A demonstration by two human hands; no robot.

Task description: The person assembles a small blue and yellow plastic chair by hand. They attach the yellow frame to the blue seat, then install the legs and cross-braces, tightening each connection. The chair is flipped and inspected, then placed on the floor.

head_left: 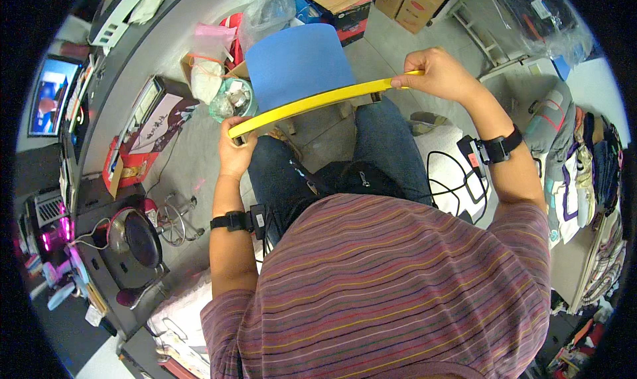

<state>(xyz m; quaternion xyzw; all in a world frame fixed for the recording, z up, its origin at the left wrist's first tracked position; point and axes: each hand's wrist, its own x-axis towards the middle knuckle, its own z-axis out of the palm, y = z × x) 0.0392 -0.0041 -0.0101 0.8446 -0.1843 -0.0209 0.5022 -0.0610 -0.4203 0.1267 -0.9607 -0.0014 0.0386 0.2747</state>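
Observation:
A long, narrow yellow strip (318, 99) spans from hand to hand above my knees, its right end higher than its left. It looks slightly bowed, though the wide lens may bend it. My left hand (235, 154) is closed on the left end, thumb side up. The right end is pinched between the thumb and fingers of my right hand (434, 75). Dark bits show under the strip near both ends; I cannot make out what they are. Just beyond it is a blue seat (300, 60), partly covered by the strip's edge.
Left of the seat sit a bin (233, 99) with a plastic liner and a box of bags. A frying pan (142, 238) and a screen (53, 97) are farther left. Cartons (413, 4) stand beyond; black cables (458, 180) and hanging clothes (587, 173) are on the right.

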